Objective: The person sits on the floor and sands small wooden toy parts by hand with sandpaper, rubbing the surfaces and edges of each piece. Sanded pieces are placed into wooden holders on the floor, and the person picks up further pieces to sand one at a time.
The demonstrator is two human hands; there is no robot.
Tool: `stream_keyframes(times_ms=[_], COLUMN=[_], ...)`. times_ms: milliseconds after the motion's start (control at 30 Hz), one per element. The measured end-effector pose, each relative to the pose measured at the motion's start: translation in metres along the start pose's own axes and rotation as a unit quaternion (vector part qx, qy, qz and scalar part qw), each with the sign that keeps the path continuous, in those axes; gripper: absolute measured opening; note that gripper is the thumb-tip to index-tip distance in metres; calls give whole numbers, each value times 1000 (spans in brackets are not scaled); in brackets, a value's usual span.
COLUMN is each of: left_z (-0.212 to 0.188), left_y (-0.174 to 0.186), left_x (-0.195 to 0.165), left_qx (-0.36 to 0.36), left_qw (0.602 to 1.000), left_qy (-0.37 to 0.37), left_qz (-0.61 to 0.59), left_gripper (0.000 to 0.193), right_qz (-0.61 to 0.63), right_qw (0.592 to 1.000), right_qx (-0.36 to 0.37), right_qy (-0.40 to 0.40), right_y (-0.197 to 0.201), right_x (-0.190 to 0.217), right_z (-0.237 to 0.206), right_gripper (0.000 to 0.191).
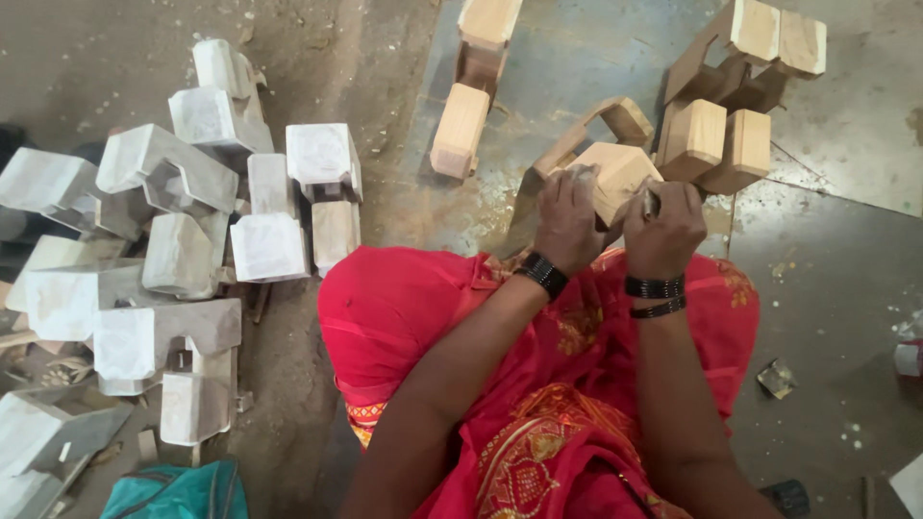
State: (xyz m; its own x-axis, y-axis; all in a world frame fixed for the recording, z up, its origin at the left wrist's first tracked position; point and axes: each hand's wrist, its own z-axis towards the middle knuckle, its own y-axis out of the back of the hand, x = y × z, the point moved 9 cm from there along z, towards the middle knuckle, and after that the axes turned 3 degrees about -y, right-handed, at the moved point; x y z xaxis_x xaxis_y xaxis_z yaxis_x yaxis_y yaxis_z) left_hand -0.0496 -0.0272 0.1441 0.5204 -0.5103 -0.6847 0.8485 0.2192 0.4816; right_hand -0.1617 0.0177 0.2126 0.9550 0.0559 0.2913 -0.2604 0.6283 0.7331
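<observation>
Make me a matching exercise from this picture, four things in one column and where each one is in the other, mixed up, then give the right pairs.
Things:
1. left hand
2. right hand
3. white-coated wooden pieces
4. teal cloth

Places:
A. bottom edge of the view, left of the red garment
B. piled on the dusty floor at the left
C. on the left side of the bare wooden piece
D. at that piece's right side, closed on a small tool

Pairs: 1-C, 2-D, 3-B, 4-A
</observation>
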Motion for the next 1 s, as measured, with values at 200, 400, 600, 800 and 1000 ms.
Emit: stream_keyframes(times_ms=[200,400,600,800,1000], left_z=[-1,-2,-1,0,4], left_y=[-6,-3,-4,2,8], left_x=[5,1,4,0,-5], left_qx=[8,5,22,-8,-1], left_qw=[1000,999,1000,999,1000], left_qy=[18,-7,14,7,-19], left_qz=[-1,45,17,-49,23], left_gripper=[82,71,79,75,69], right_qz=[-1,-19,-28,-19,-10], right_qw=[999,995,997,999,996], right_qx=[4,14,44,-5,43], right_qy=[34,97,56,38,71], right_y=[-1,-8,-15,-1,0], right_x=[8,10,-2,2,20], right_z=[-1,-5,-9,-8,-3], right_gripper=[11,7,7,7,7])
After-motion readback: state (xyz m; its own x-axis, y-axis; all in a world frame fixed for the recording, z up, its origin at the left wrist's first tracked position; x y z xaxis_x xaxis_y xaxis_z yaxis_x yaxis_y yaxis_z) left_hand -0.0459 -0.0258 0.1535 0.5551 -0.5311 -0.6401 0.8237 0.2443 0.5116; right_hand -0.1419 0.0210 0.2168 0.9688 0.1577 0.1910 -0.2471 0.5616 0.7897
